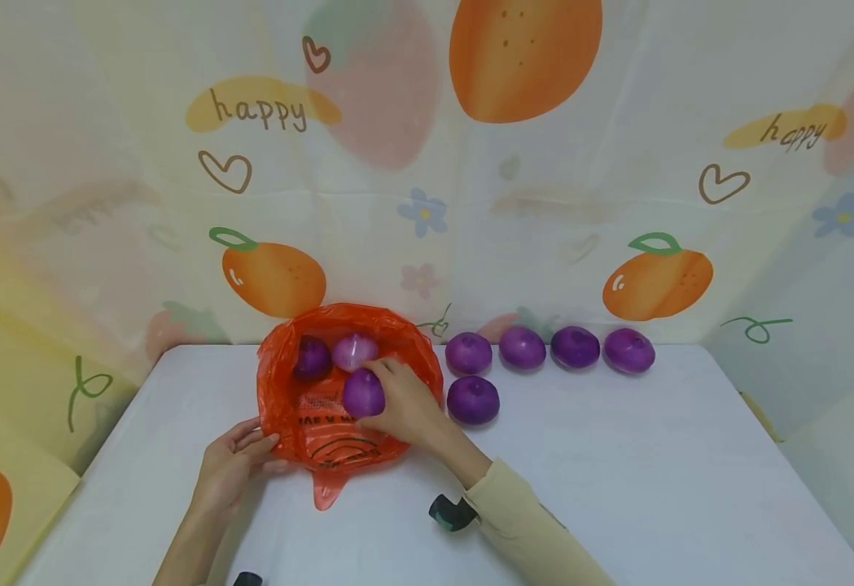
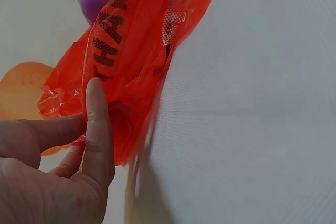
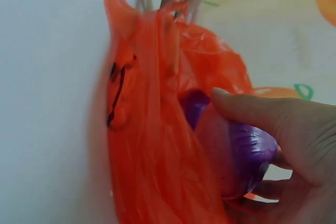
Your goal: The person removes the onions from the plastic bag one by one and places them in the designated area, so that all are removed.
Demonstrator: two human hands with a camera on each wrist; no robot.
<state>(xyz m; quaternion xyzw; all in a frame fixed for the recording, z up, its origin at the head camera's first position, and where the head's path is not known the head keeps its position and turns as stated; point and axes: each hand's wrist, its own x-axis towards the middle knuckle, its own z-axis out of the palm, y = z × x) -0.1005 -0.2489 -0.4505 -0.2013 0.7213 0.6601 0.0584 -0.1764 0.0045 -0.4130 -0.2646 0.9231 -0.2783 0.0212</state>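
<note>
A red plastic bag with dark printing lies with its mouth wide apart on the white table. My left hand holds the bag's near-left rim; in the left wrist view, its fingers pinch the film. My right hand grips a purple onion over the bag's mouth. Seen from the right wrist, the thumb lies along the top of this onion, and bag film covers part of it. Two more onions, a dark one and a paler shiny one, sit inside at the back.
Several purple onions stand right of the bag: a back row ending at an onion on the right, with one onion in front. A patterned cloth hangs behind the table. A black camera piece shows by the right sleeve.
</note>
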